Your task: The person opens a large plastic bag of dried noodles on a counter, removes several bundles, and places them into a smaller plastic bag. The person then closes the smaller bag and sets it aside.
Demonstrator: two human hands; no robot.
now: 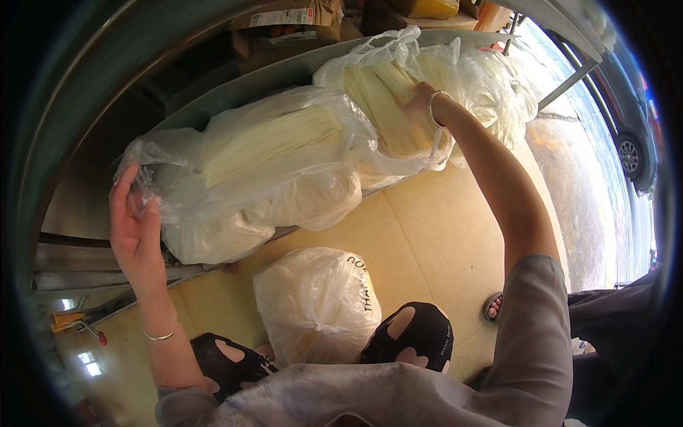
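My left hand (136,227) is at the near left, its fingers around the loose edge of a clear plastic bag (184,195). Inside that bag lies a bundle of long, pale, dried noodle-like strands (272,141). Further right, my right hand (420,103) reaches into an open plastic bag (381,160) and touches similar strands (376,109). Its fingers are blurred and partly hidden, so whether they grip any strands is unclear. Another filled clear bag (493,93) sits beyond my right wrist.
A knotted white bag with printing (317,304) stands on the tiled floor (427,224) between my knees. Behind the bags are a metal panel (235,88) and a cardboard box (288,24). To the right are another person's sandalled foot (493,307) and a parked car (632,128).
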